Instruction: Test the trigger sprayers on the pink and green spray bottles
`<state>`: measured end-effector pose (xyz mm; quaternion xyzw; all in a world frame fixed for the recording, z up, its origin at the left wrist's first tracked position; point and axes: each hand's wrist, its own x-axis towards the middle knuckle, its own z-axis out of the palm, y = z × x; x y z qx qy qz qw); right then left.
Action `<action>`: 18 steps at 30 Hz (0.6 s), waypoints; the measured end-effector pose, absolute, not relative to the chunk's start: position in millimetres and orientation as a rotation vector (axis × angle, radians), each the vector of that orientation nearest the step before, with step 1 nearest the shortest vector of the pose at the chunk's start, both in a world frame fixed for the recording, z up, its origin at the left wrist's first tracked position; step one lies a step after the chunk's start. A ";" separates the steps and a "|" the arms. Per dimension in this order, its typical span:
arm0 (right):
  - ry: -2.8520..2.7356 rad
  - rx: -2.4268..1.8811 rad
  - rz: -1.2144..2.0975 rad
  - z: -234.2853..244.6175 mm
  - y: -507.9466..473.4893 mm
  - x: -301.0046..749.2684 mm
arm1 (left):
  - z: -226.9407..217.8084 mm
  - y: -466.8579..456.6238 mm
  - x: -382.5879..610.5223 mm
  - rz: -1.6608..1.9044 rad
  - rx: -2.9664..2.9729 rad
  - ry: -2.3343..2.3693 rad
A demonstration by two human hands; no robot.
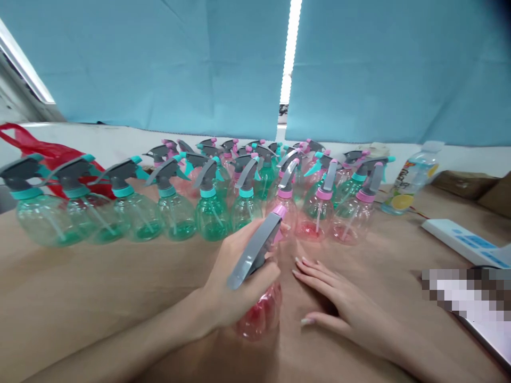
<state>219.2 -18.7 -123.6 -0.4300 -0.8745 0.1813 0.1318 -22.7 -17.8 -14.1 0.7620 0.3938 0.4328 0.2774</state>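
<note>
L hand (219, 290) is closed round the neck of a pink spray btl (261, 319) w/ a gray top; can't tell if its bottom touches the table (120, 298). R hand (343, 298) is open, palm down, just rt of the grip. Past the grip stands a row: green btls (213, 221) ahead & to the L, pink btls (311, 230) ahead & a bit rt. Far L is a red bag (51, 154); far rt, a drink btl (411, 183).

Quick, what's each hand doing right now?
Left hand: closed, holding a round, see-through pink plastic spray bottle.
Right hand: open, palm down over the flat brown tabletop.
</note>
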 end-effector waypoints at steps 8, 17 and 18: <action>-2.537 -1.250 0.585 -121.5 -18.9 220.7 | -7.3 -13.8 -23.8 1.174 2.223 1.047; -2.600 -1.182 0.577 -123.7 -16.4 229.7 | -9.0 -13.5 -26.4 1.163 2.164 0.961; -2.599 -1.178 0.569 -124.8 -16.2 230.1 | -9.1 -13.7 -26.4 1.178 2.151 0.938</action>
